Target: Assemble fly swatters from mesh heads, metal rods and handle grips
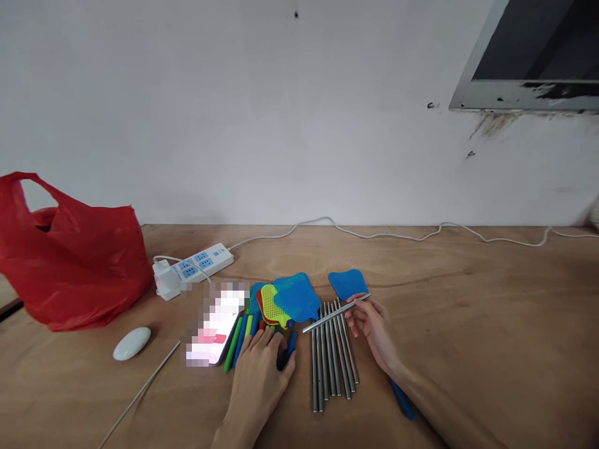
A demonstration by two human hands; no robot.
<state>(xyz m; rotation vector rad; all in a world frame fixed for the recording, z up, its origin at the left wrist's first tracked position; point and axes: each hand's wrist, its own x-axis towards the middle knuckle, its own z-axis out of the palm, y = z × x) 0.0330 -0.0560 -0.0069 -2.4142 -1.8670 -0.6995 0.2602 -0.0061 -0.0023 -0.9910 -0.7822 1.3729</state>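
Observation:
My left hand (pixel 262 362) is closed around a blue handle (pixel 291 342), thumb and forefinger on either side, above a row of green, blue and yellow handles (pixel 233 343). My right hand (pixel 372 327) pinches a thin metal tube (pixel 327 317), tilted with its left end lower. Under it several more metal tubes (pixel 331 362) lie side by side on the table. Behind both hands is a pile of perforated fly swatter heads (pixel 296 296) in blue, yellow-green and red. A separate blue swatter head (pixel 347 284) lies beyond my right fingers. Another blue handle (pixel 401 399) is partly hidden by my right forearm.
A lit phone (pixel 222 324) lies left of the handles. Behind it sits a white power strip (pixel 206 260) with a plugged-in charger; its cable (pixel 374 236) runs along the wall. A red plastic bag (pixel 79 268) and a white oval object (pixel 131 343) are at the left.

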